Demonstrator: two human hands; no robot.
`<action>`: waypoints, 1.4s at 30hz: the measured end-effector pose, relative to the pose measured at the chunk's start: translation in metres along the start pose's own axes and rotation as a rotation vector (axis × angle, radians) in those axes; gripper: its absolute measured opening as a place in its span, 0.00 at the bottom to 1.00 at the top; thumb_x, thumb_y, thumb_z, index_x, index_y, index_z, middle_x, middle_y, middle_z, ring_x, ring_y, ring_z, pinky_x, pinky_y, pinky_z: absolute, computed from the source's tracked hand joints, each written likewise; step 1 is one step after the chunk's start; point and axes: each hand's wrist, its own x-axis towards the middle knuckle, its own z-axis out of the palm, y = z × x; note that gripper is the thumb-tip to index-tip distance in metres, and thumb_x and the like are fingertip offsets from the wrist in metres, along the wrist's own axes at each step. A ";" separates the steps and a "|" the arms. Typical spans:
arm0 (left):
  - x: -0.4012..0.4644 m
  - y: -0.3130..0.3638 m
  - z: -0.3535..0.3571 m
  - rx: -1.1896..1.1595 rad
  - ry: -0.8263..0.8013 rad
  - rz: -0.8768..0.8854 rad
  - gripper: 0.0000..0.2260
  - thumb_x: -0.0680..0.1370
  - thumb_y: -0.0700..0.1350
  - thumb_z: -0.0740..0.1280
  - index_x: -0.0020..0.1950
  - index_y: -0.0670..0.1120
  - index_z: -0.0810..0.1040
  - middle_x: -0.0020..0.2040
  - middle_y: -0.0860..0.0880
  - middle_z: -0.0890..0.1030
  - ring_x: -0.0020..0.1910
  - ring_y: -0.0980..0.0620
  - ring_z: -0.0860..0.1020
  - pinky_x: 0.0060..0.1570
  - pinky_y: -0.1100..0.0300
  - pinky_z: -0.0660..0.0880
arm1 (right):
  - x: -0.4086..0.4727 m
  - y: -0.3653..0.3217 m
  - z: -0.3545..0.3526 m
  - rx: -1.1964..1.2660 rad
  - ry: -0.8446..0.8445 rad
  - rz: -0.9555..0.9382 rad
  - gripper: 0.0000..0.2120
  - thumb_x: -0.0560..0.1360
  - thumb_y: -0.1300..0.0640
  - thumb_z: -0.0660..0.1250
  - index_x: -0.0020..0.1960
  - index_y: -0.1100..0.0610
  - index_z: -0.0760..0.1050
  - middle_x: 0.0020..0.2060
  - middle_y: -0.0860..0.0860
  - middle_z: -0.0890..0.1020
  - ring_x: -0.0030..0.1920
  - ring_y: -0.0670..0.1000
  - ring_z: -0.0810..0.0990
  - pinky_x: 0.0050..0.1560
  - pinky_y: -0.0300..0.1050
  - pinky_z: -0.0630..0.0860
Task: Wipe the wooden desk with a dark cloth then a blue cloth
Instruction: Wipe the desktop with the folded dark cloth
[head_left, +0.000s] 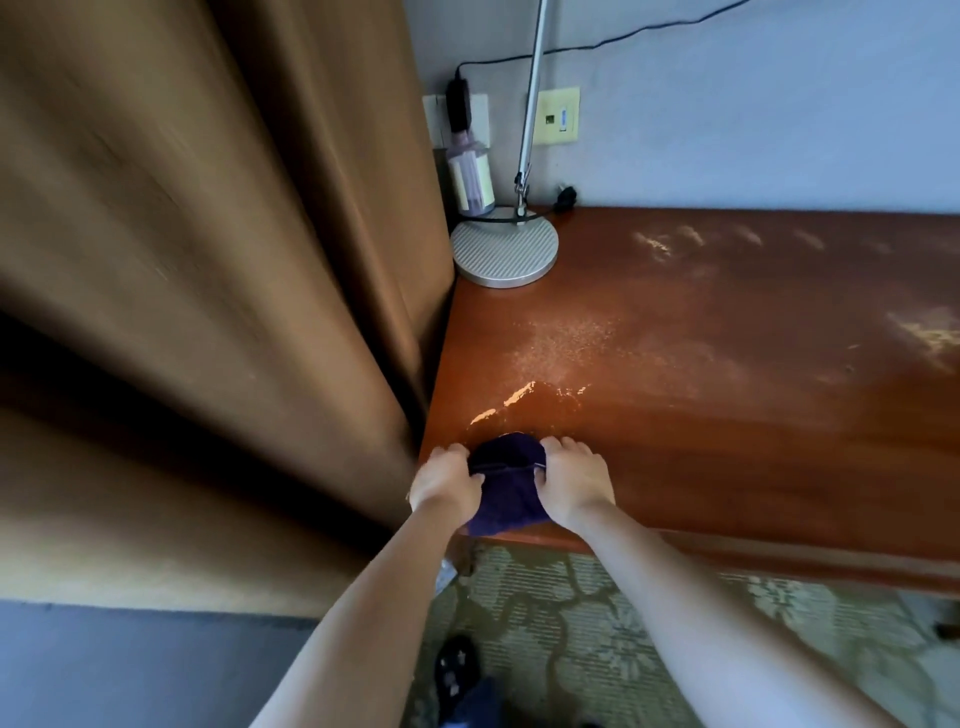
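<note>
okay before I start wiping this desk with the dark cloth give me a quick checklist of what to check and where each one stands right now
1. Dark cloth in hand: ok, left hand and right hand both grip it.
2. Cloth on the desk: ok, at the near left corner.
3. Dusty patches to wipe: not ok, still visible.
4. Lamp base in the path: not ok, sits in the back corner.
5. Blue cloth ready: cannot tell, none in view.

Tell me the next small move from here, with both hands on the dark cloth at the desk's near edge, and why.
Probably push the dark cloth away from the edge toward the wet patch. Both the left hand and right hand grip it at the wooden desk's near-left corner, and dusty smears lie just beyond, short of the lamp base.
</note>
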 end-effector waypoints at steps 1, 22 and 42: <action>-0.001 0.001 0.000 -0.008 0.036 0.034 0.14 0.80 0.45 0.62 0.65 0.46 0.70 0.63 0.46 0.70 0.57 0.45 0.75 0.59 0.49 0.74 | -0.001 -0.002 0.002 -0.003 0.027 0.002 0.16 0.80 0.54 0.57 0.67 0.56 0.68 0.60 0.53 0.75 0.61 0.55 0.72 0.59 0.47 0.70; 0.114 0.022 -0.055 -0.095 0.432 0.496 0.15 0.77 0.38 0.68 0.63 0.44 0.75 0.61 0.47 0.72 0.59 0.48 0.73 0.57 0.55 0.73 | 0.073 -0.017 -0.016 0.110 0.341 0.211 0.24 0.81 0.54 0.58 0.75 0.55 0.59 0.70 0.56 0.63 0.68 0.58 0.66 0.65 0.52 0.65; 0.109 -0.020 -0.026 0.526 0.074 0.741 0.24 0.85 0.49 0.45 0.79 0.43 0.44 0.80 0.47 0.44 0.78 0.53 0.42 0.75 0.57 0.40 | 0.071 -0.017 0.010 -0.094 -0.090 -0.067 0.28 0.83 0.47 0.40 0.77 0.57 0.35 0.77 0.50 0.36 0.76 0.47 0.34 0.75 0.43 0.36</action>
